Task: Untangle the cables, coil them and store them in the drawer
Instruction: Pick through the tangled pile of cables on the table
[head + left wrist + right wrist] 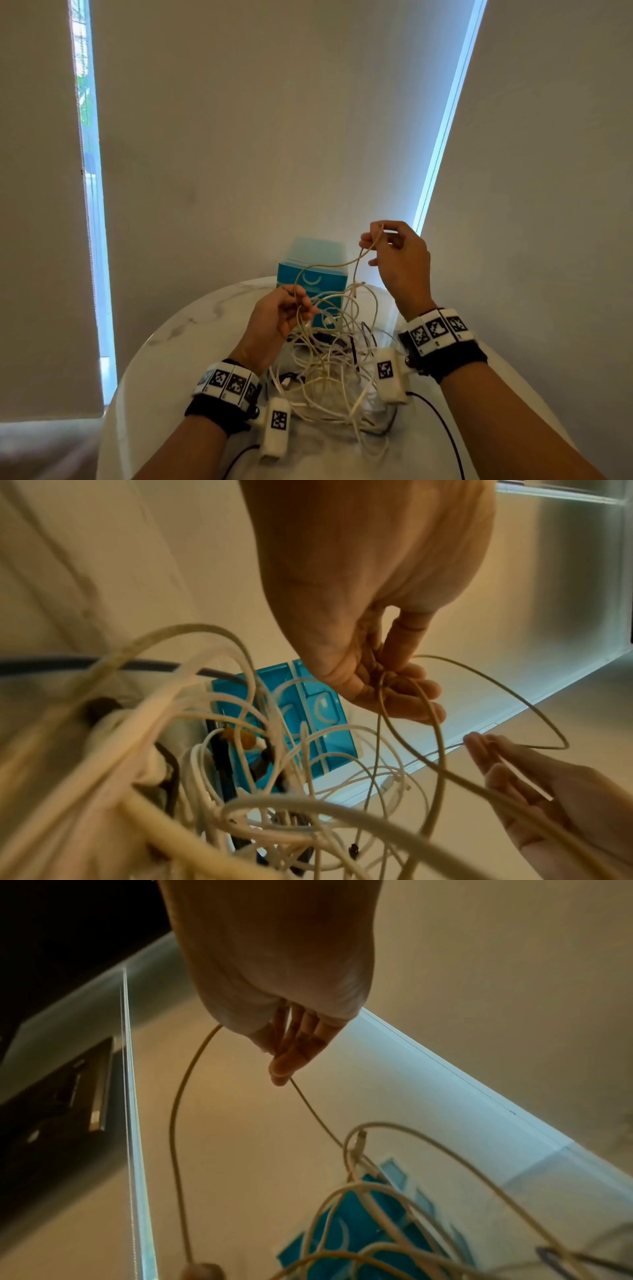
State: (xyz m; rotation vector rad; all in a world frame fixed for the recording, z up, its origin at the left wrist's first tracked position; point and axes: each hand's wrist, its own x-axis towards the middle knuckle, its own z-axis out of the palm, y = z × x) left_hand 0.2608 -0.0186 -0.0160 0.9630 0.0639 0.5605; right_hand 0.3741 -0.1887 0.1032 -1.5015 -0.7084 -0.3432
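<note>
A tangle of white and beige cables (332, 370) lies on the round marble table (178, 342), partly lifted. My left hand (291, 311) pinches several strands above the heap, fingers curled round them (394, 691). My right hand (383, 240) is raised higher and pinches one thin beige cable (358, 260) between thumb and fingertips (281, 1069); that cable loops down to the left hand. Behind the tangle stands the blue drawer box (313, 277), seen through the strands in the left wrist view (308, 723).
A few dark cables (366, 335) are mixed into the heap. Window blinds (239, 137) hang behind the table, with bright gaps at left and right. A black lead (442, 425) runs from my right wrist device across the table's near side.
</note>
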